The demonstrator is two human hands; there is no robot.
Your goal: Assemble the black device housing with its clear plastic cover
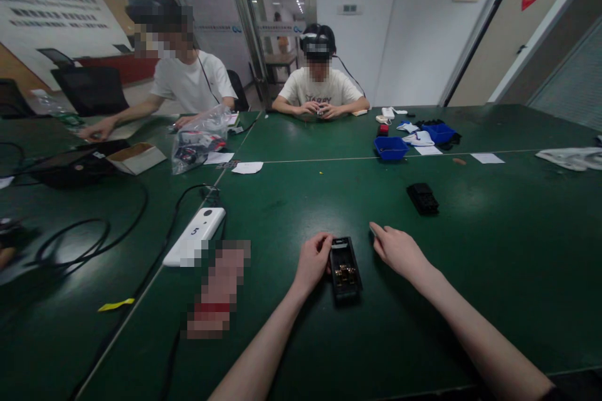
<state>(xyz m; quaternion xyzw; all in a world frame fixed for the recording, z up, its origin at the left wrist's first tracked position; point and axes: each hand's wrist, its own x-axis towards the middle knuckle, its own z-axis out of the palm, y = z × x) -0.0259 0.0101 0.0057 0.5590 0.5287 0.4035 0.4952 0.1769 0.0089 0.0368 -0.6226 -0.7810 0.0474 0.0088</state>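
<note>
On the green table lies a black rectangular plastic housing (336,293), open at the top, with small brass-coloured parts (345,274) inside. The fingers of my left hand (312,261) are closed on its upper left edge. To the right of the housing, and apart from it, my right hand (397,249) is closed near the table. A small greyish piece (372,230) shows at its fingertips, too small to name. Farther off to the right lies another black plastic piece (422,198), perhaps a matching cover or casing.
A white power bank (200,232) marked 5 and black cables (101,222) lie at left. Blue trays (391,148) and white papers (488,158) stand farther back. A clear plastic bag (200,141) sits back left. Two people (322,84) are seated across the table.
</note>
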